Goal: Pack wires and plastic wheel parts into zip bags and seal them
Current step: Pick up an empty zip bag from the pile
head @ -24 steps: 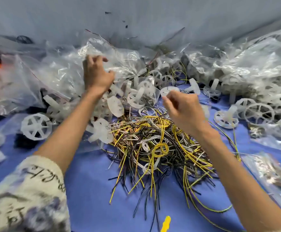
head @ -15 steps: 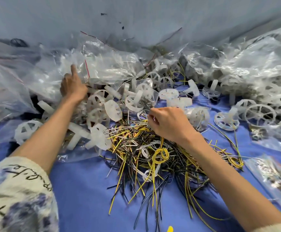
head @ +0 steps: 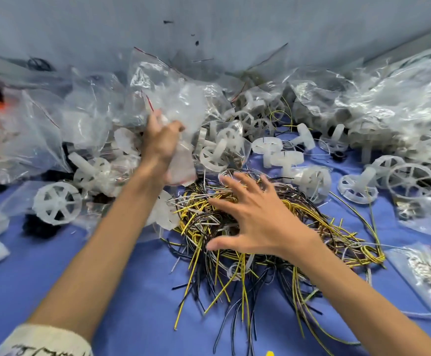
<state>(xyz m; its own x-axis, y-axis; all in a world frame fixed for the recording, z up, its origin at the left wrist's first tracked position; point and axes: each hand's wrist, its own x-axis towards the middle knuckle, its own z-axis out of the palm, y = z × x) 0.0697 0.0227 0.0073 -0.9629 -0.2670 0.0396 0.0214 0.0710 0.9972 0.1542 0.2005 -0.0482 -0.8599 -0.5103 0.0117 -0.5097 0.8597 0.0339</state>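
A tangled heap of yellow, black and white wires (head: 237,242) lies in the middle of the blue cloth. My right hand (head: 255,222) hovers over the heap with fingers spread and holds nothing. My left hand (head: 161,142) grips a clear zip bag (head: 181,111) with a red seal line, lifted above the pile of white plastic wheels (head: 217,152). More wheels lie loose at the left (head: 56,202) and right (head: 411,179).
Crumpled clear bags (head: 389,98) are heaped along the back and right. A filled small bag (head: 430,273) lies at the right edge. Black parts (head: 38,227) sit at the left. The blue cloth (head: 132,304) is bare near me.
My left hand moved right and took hold of a clear bag, lifting it. My right hand opened from a curled pose and spread over the wires.
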